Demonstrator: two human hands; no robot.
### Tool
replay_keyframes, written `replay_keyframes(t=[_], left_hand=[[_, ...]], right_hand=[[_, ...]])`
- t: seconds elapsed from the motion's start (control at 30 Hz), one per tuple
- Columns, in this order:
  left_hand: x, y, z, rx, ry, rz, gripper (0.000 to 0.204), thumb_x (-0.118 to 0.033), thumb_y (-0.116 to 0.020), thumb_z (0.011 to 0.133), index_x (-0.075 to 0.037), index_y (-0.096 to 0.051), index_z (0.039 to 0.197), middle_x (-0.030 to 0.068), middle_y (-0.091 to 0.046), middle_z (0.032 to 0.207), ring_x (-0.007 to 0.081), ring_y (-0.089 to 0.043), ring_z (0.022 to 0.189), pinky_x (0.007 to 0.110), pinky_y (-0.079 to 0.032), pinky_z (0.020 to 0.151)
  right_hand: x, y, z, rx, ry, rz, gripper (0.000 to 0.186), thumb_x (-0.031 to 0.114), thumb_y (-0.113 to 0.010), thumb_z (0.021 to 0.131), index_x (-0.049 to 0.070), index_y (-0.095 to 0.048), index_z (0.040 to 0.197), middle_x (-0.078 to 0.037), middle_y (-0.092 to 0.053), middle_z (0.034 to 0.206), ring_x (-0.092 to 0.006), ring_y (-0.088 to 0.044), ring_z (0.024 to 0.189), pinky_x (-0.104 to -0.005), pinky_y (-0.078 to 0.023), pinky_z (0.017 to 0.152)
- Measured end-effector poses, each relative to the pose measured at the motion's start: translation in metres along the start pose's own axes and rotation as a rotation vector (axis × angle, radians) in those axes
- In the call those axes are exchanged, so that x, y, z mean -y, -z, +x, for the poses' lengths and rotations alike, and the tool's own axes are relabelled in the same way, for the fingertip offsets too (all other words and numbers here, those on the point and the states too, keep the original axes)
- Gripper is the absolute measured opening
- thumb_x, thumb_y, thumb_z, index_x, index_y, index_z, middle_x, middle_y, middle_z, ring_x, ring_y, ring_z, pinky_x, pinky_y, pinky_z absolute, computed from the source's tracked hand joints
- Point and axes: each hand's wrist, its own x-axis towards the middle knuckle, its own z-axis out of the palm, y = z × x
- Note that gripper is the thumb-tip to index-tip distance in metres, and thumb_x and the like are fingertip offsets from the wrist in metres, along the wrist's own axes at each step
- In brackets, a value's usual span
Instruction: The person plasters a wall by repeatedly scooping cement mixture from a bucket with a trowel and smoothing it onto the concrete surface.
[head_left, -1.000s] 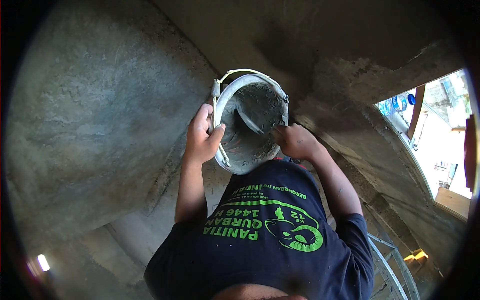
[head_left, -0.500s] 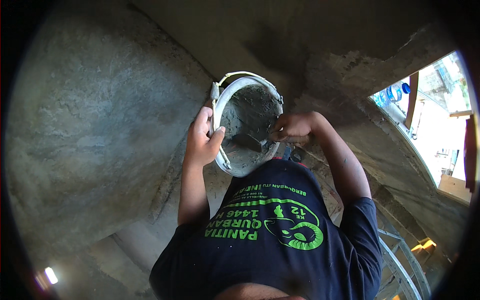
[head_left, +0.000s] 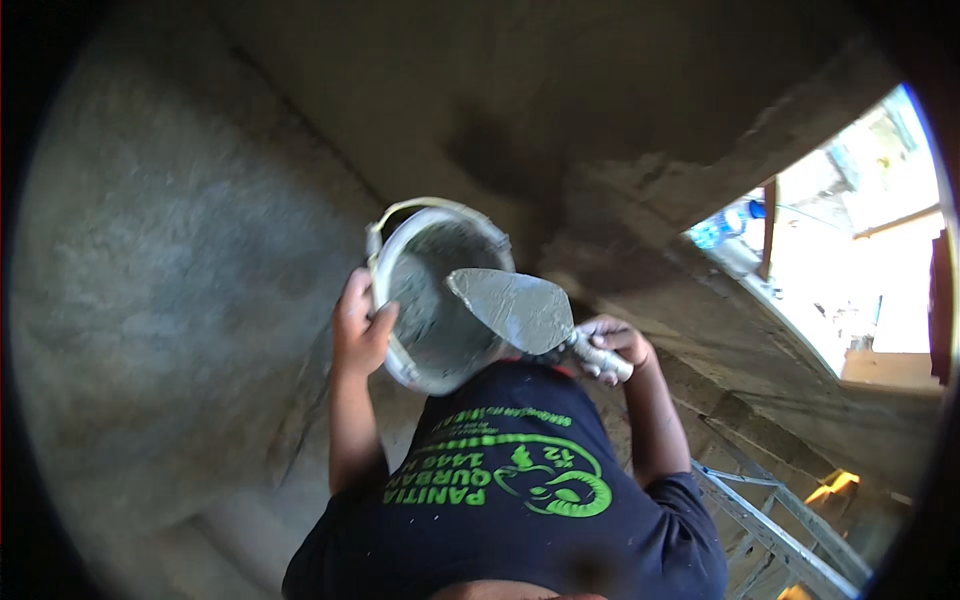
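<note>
My left hand (head_left: pixel 362 330) grips the side of a whitish bucket (head_left: pixel 402 363) with a cord-wrapped handle and grey wet mortar (head_left: pixel 425 305) inside. In my right hand (head_left: pixel 625 345) is the handle of a pointed trowel (head_left: pixel 510 305), its blade smeared with grey mortar and raised over the bucket's right part, tip toward the left. My dark T-shirt (head_left: pixel 520 540) with green print lies just below the bucket in the picture.
Rough concrete surfaces (head_left: pixel 170 310) surround me. At the right is a bright opening with a plastic bottle (head_left: pixel 725 225), wooden pieces (head_left: pixel 890 368) and a dark red object at its edge. A metal ladder (head_left: pixel 775 525) stands at the lower right.
The trowel has come up out of the mortar, now showing its blade above the bucket. The bucket and left hand have shifted down and left in the picture; the right hand has lowered.
</note>
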Motion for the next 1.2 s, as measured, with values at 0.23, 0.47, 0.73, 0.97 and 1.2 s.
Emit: replay_keyframes(t=[0.23,0.47,0.73,0.97,1.2], left_hand=[[0.008,0.015,-0.006,0.050,0.055,0.049,0.023,-0.001,-0.062,0.090,0.000,-0.050,0.110,0.0077,-0.062,0.094,0.0110,-0.056,0.088,0.027,-0.047,0.081],[0.000,0.003,0.002,0.044,0.065,-0.033,0.023,0.003,-0.059,0.091,0.000,-0.047,0.111,0.0080,-0.060,0.096,0.0120,-0.058,0.092,0.027,-0.046,0.086],[0.017,0.011,-0.003,0.105,0.110,-0.119,0.028,0.008,-0.056,0.089,0.001,-0.045,0.113,0.0104,-0.058,0.104,0.0124,-0.058,0.100,0.027,-0.046,0.089],[0.024,0.014,-0.006,0.045,0.123,-0.124,0.030,0.008,-0.057,0.088,0.002,-0.046,0.115,0.0138,-0.062,0.107,0.0152,-0.061,0.102,0.029,-0.046,0.093],[0.025,0.012,-0.006,0.047,0.094,-0.125,0.030,0.007,-0.056,0.087,0.003,-0.046,0.115,0.0146,-0.062,0.106,0.0160,-0.062,0.102,0.030,-0.047,0.092]], right_hand=[[0.049,-0.090,-0.058,-0.282,0.703,-0.577,0.064,0.041,-0.070,0.082,-0.012,-0.062,0.115,-0.016,-0.066,0.081,-0.0199,-0.061,0.060,-0.0301,-0.051,0.054],[0.091,-0.127,-0.060,-1.151,1.334,-1.856,0.050,0.002,-0.069,0.080,0.000,-0.065,0.130,-0.020,-0.069,0.110,-0.0350,-0.071,0.093,-0.0393,-0.057,0.080],[0.102,-0.109,-0.035,-1.492,1.389,-2.023,0.051,0.004,-0.073,0.079,0.011,-0.069,0.130,-0.012,-0.068,0.104,-0.0291,-0.071,0.087,-0.0396,-0.058,0.068],[0.068,-0.073,-0.026,-1.816,0.908,-2.033,0.056,0.006,-0.070,0.080,0.027,-0.068,0.132,-0.006,-0.061,0.102,-0.0262,-0.069,0.079,-0.0384,-0.057,0.061],[0.089,-0.084,-0.037,-1.461,1.413,-1.982,0.060,0.001,-0.069,0.077,0.018,-0.068,0.135,-0.010,-0.064,0.100,-0.0267,-0.070,0.080,-0.0407,-0.057,0.064]])
